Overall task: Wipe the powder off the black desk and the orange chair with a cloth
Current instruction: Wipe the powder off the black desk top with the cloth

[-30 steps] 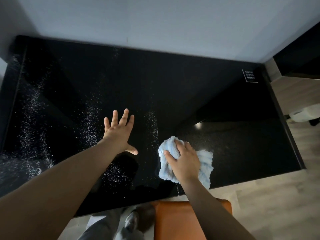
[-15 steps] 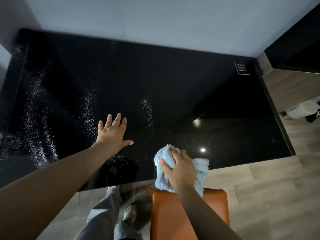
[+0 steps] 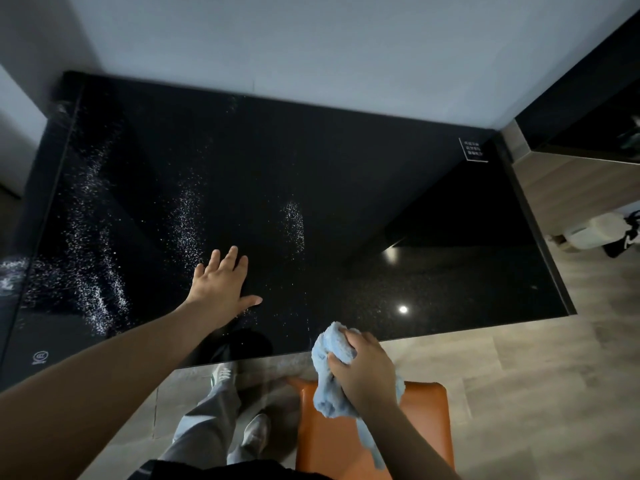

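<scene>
The glossy black desk (image 3: 346, 174) fills the middle of the view, with white powder (image 3: 188, 220) in streaks across its left half and a smaller patch near the centre. My left hand (image 3: 221, 289) lies flat on the desk, fingers straight, beside the powder. My right hand (image 3: 363, 372) grips a bunched light blue cloth (image 3: 329, 351) just off the desk's front edge, above the orange chair (image 3: 426, 420). Part of the cloth hangs down over the chair seat.
A grey wall runs behind the desk. A small printed label (image 3: 472, 150) sits at the desk's back right corner. A wooden cabinet (image 3: 571, 181) and a white bin (image 3: 599, 230) stand to the right. My legs and shoes (image 3: 221, 375) are on the wood floor below the desk.
My right hand has drawn the cloth back toward me, off the desk's front edge and over the orange chair. My left hand stays flat on the desk, fingers now closer together.
</scene>
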Tool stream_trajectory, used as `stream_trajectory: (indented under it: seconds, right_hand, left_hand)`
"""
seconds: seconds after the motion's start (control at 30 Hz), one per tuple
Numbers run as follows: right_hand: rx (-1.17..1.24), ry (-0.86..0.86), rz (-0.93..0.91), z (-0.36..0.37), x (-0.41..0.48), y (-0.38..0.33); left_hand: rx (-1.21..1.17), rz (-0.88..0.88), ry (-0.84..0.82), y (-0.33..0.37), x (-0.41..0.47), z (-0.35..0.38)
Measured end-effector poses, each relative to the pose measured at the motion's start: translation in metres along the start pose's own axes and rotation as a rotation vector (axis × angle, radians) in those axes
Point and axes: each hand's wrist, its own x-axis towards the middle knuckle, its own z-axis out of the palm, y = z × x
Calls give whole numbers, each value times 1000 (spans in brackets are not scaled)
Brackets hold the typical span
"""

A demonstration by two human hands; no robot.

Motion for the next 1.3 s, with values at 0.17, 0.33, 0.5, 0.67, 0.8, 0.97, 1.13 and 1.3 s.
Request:
stream_trajectory:
  seconds: [0.17, 0.33, 0.5, 0.67, 0.8, 0.97, 1.13, 1.3]
  right_hand:
    - [142, 59, -35, -40, 29, -23]
    - [205, 252, -98, -72, 87, -72]
    - [218, 343, -148, -102, 145, -121]
    - [224, 358, -205, -120, 192, -155]
    - [222, 376, -245, -130, 235, -177]
    - [244, 358, -257, -136, 297, -206]
    - [216, 357, -306, -144, 363, -234]
    - [122, 362, -345, -145, 429, -252]
  left_hand:
    - [1, -1, 13, -9, 8, -20]
    - [-19, -10, 41, -27, 30, -54]
    - [-49, 1, 82, -50, 55, -83]
    - [-61, -24, 69, -63, 83, -96]
    - [-61, -32, 69, -69, 112, -109]
    - [-28, -76, 12, -76, 148, -120]
    - [8, -143, -49, -87, 183, -126]
    - [-60, -203, -119, -90, 202, -123]
